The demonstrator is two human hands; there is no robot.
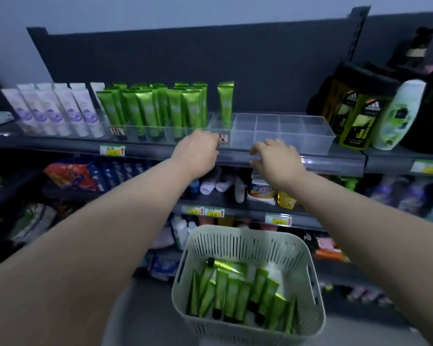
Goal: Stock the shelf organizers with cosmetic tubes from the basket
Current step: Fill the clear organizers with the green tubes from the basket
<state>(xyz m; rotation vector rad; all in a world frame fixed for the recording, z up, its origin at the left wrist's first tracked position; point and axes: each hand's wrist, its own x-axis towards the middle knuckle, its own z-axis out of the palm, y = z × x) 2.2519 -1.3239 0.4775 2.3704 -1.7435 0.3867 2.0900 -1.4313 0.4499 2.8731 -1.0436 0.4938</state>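
A clear divided organizer (pixel 308 136) stands empty on the top shelf, with one green tube (pixel 226 102) upright in the compartment at its left end. Left of it, a second organizer (pixel 160 133) is full of upright green tubes (pixel 158 106). My left hand (pixel 198 152) is at the empty organizer's front left corner, fingers curled under and their tips hidden. My right hand (pixel 276 158) rests against its front wall and the shelf rail with loosely bent fingers, holding no tube. Below, a pale green slotted basket (pixel 238 242) holds several green tubes (pixel 233 293).
White and purple tubes (pixel 55 111) stand at the top shelf's left end. Dark gift packs (pixel 355 116) and a white bottle (pixel 398 116) crowd its right end. The shelves beneath are packed with mixed goods behind yellow price tags (pixel 112 150).
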